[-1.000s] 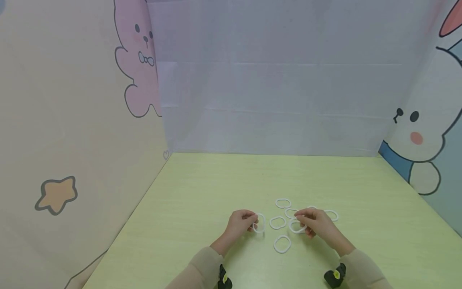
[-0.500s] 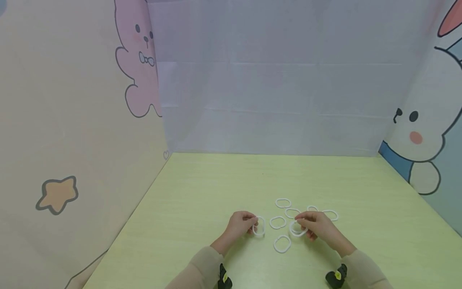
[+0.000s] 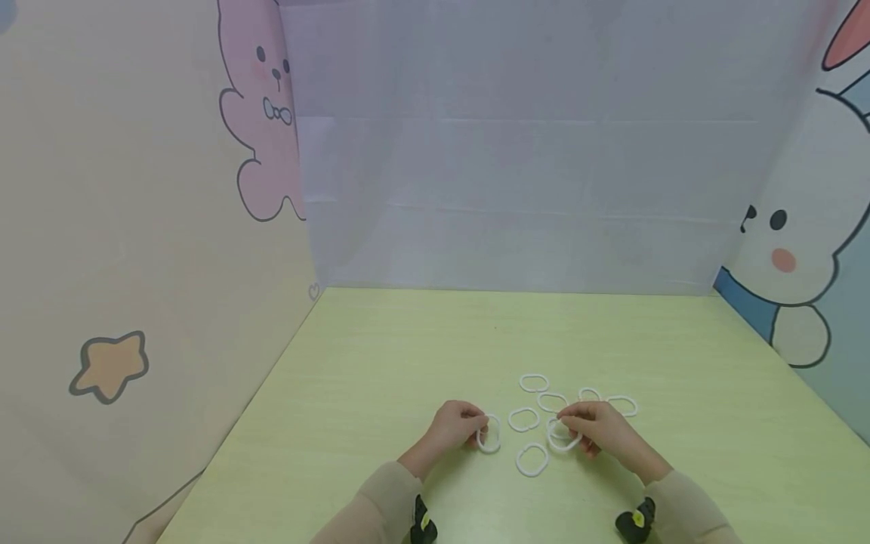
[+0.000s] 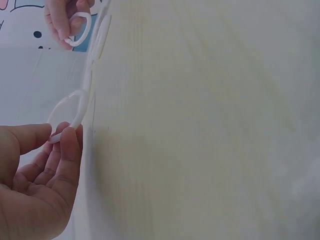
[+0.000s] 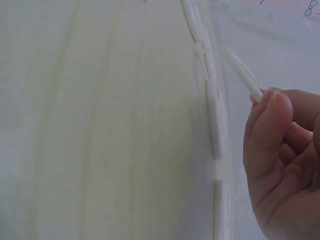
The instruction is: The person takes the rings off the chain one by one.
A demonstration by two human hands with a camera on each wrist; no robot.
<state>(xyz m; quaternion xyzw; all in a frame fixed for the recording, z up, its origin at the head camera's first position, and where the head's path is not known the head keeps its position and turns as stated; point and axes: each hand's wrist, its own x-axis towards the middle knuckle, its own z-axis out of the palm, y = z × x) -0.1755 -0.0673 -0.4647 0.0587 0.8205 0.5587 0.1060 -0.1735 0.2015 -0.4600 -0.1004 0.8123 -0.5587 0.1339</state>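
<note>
My left hand (image 3: 457,425) pinches a white oval ring (image 4: 82,107) between thumb and fingertips, and a small gap shows in the ring near the fingertips in the left wrist view. To the right, my right hand (image 3: 598,427) pinches another white ring (image 3: 564,446) between thumb and index finger. In the right wrist view this ring (image 5: 243,72) appears edge-on, raised off the table. Between the hands lie loose white rings, one ring (image 3: 523,419) in the middle and one ring (image 3: 532,459) closer to me. Part of a further ring shows behind the right hand's ring.
Several more white rings lie beyond the hands, among them one ring (image 3: 533,383) farthest back and one ring (image 3: 621,406) at the right. The pale yellow-green table (image 3: 408,340) meets a plain white sheet (image 3: 510,189) behind and cartoon-printed walls (image 3: 170,227) at the sides.
Both hands have lowered slightly toward the table with their rings. The right hand has also shifted a little to the right. The loose rings stay where they were.
</note>
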